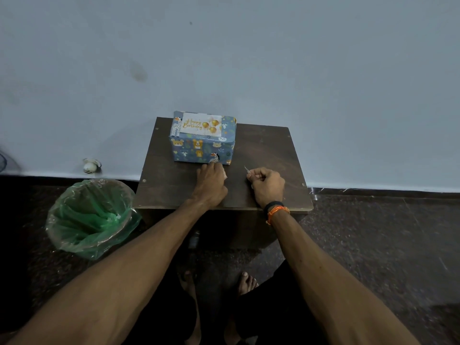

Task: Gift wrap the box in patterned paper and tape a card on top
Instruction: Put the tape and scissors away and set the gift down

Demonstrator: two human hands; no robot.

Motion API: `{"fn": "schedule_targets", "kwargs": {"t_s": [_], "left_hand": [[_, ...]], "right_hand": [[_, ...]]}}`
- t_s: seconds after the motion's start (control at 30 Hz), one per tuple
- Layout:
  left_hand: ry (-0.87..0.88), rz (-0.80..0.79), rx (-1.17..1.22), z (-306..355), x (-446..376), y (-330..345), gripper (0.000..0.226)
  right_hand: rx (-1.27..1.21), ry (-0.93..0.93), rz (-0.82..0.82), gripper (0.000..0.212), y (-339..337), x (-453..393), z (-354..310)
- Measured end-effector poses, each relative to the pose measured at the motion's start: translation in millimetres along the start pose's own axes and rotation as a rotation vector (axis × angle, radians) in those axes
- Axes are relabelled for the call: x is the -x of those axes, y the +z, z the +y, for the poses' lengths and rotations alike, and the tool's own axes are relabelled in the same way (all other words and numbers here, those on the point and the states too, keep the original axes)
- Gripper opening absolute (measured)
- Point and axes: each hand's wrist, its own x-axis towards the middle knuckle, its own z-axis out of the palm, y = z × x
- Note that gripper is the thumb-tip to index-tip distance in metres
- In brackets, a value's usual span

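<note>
Now the wrapped box sits just beyond my left hand, long axis running left to right, card facing up. My left fingers curl on the table; my right hand pinches a thin pointed scrap.

Your arms are bare, no sleeves. Right wrist: black band w/ orange thread tied round it. Dark shorts, feet bare.
</note>
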Motion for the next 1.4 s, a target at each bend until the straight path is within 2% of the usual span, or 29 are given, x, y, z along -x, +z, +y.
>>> {"fn": "schedule_targets", "kwargs": {"t_s": [0.07, 0.2, 0.43, 0.73, 0.87, 0.97, 1.17, 1.3, 1.4], "left_hand": [[-0.026, -0.03, 0.159, -6.6, 1.6, -7.0, 0.029], [-0.119, 0.008, 0.421, -15.5, 6.6, -25.1, 0.02], [-0.217, 0.119, 0.447, -69.8, 20.2, -56.1, 0.019], [-0.323, 0.376, 0.59, -144.5, 31.5, -90.6, 0.011], [-0.403, 0.386, 0.634, -190.0, 35.6, -103.2, 0.019], [-0.508, 0.388, 0.686, -228.8, 39.3, -106.0, 0.023], [-0.809, 0.417, 0.9, -293.0, 50.0, -96.1, 0.022], [-0.96, 0.454, 1.05, -327.0, 55.1, -82.5, 0.029], [-1.087, 0.48, 1.058, -353.1, 58.9, -66.3, 0.031]], "right_hand": [[-0.006, -0.007, -0.028, 0.019, 1.4, 2.4, -4.1], [-0.014, -0.006, -0.053, 0.016, 8.5, 10.1, -11.2], [-0.081, -0.037, -0.226, 0.002, 37.3, 27.4, -51.9], [-0.079, -0.18, -0.386, 0.004, 118.7, 56.4, -124.2], [-0.055, -0.247, -0.401, 0.006, 164.0, 69.5, -154.6], [-0.038, -0.248, -0.443, 0.014, 202.5, 78.6, -176.5], [0.078, -0.235, -0.532, 0.006, 279.3, 100.8, -208.2], [0.098, -0.112, -0.529, 0.013, 331.4, 112.6, -201.9], [0.102, 0.025, -0.522, 0.02, 362.9, 115.4, -178.5]]}}
